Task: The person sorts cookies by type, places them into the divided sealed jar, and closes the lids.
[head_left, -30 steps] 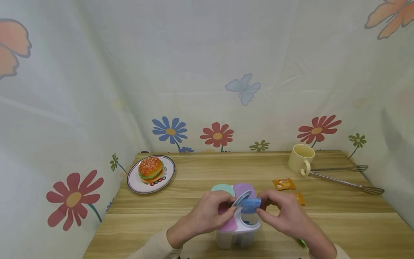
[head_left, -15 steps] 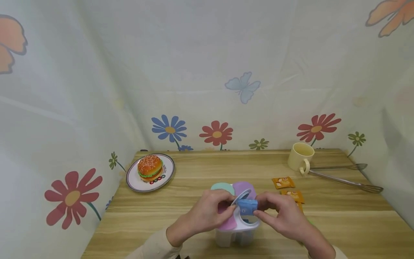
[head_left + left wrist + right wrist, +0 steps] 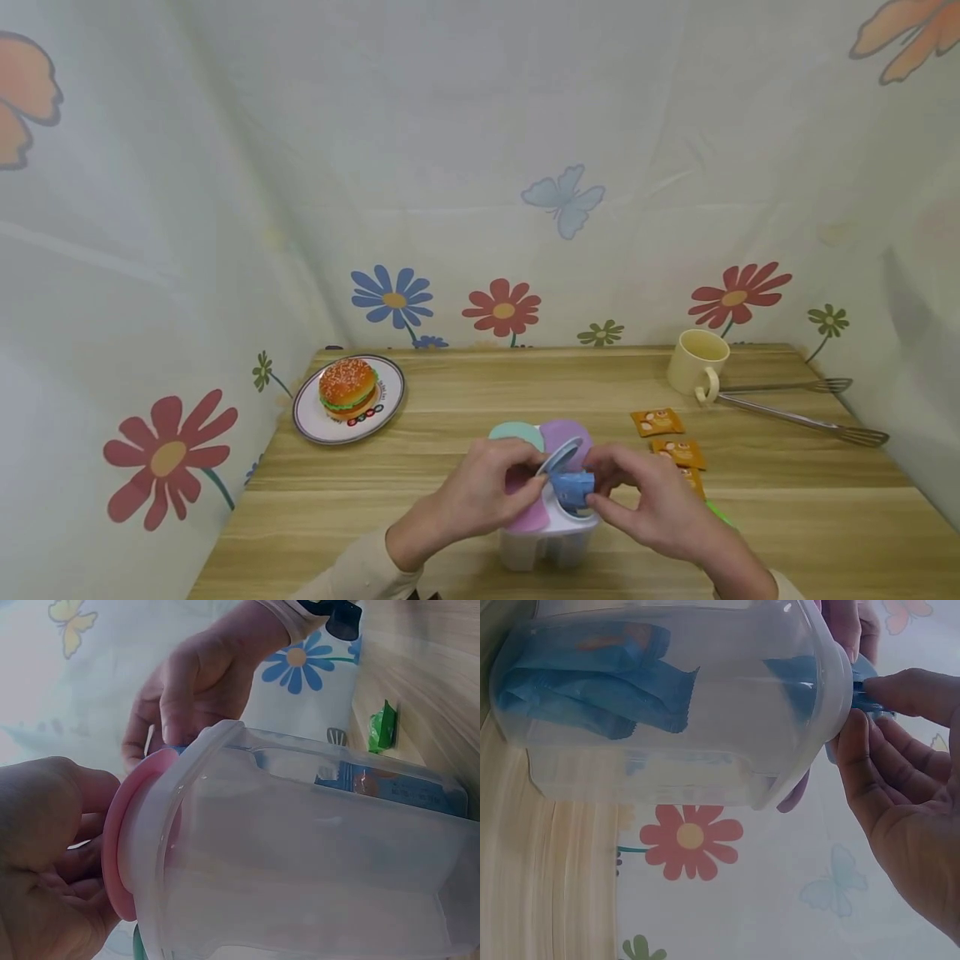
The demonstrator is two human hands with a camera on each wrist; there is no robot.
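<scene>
A clear storage box (image 3: 517,552) with a white top stands upright at the table's front; its round lids are teal (image 3: 516,432), purple (image 3: 567,435), pink (image 3: 531,518) and blue. The blue lid (image 3: 564,453) is raised, its edge pinched by my left hand (image 3: 487,493). Between thumb and fingers, my right hand (image 3: 656,502) pinches a blue packet (image 3: 573,489) at the uncovered opening. The packet's lower end (image 3: 795,684) shows through the wall, inside the compartment. Several blue packets (image 3: 600,682) lie at that compartment's bottom. The pink lid's compartment (image 3: 300,862) shows no packets.
Several orange packets (image 3: 657,422) lie right of the box, beside a green packet (image 3: 382,727) partly hidden by my right hand. Farther back are a yellow mug (image 3: 697,367) and two metal whisks (image 3: 806,421). A toy hamburger (image 3: 349,390) sits on a plate (image 3: 390,408) at back left.
The right hand has brought the blue packet slightly left and down, from above the opening into it. The left hand keeps the blue lid raised in the same place.
</scene>
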